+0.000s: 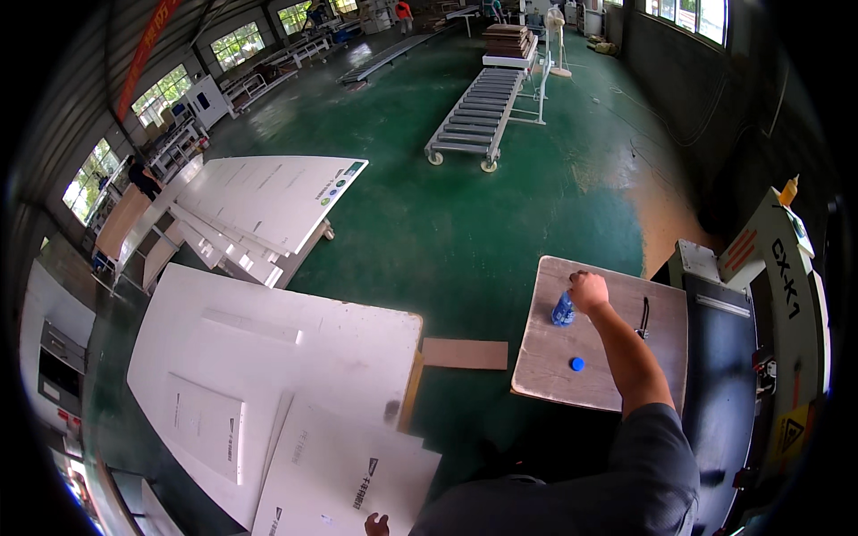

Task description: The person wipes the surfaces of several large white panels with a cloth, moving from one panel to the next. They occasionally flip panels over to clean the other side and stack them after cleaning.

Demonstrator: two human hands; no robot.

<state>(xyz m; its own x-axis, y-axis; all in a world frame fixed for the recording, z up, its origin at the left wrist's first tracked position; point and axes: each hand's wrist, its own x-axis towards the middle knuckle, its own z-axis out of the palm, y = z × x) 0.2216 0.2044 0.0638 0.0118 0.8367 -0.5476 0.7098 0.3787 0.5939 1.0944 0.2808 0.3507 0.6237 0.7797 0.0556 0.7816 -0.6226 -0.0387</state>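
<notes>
Well left of the blue bottle [562, 311], the left hand [377, 524], mostly cropped, overlapped a white panel [335, 451]; its hold could not be told. Above the wooden tabletop [536, 375], the right hand [588, 291] wrapped the bottle's top; a slack grip risked tipping it toward the round blue piece [577, 364] near it.

Top of small, blue-labelled plastic bottle [563, 312] hidden by bare right hand [588, 292]. Left hand [377, 525] cut off by lower edge; contact with flat white printed panel [322, 451] not discernible. Distant orange-topped person [404, 12] too small to be made out.
</notes>
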